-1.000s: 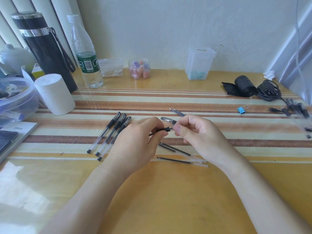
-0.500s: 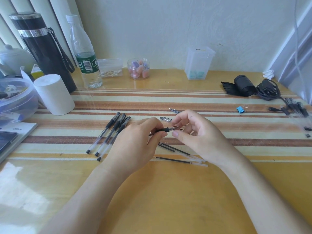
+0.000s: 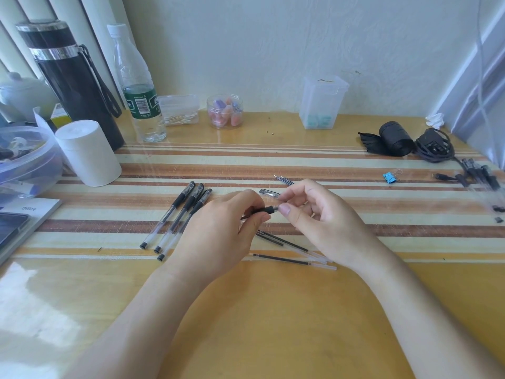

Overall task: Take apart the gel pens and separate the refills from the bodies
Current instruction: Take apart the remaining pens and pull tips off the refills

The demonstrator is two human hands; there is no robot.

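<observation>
Down on the striped table both hands meet right in the middle. The left hand comes in from seven o'clock with its fingers curled round the barrel of the held pen. The right hand, from five o'clock, has thumb and forefinger clamped on the nose end of that pen. At nine o'clock from the hands, three whole pens lie side by side, touching, caps pointing to one o'clock, waiting their turn. At six o'clock, half under the right wrist, the refills already pulled lie loose on the cloth. A clear cap sits at twelve o'clock, right against the right fingertips, and I cannot tell whether it is pinched or resting on the table. Just beyond it are some small pointed parts, too small to name. As for feel, this pen looks feather-light and stiff. Its clear barrel is likely slick, so the black rubber sleeve is the place to take hold while the other hand twists the nose. The refill inside is a thin tube that should bend easily, so I would draw it straight out by its plastic shaft and keep off the fine writing point.
</observation>
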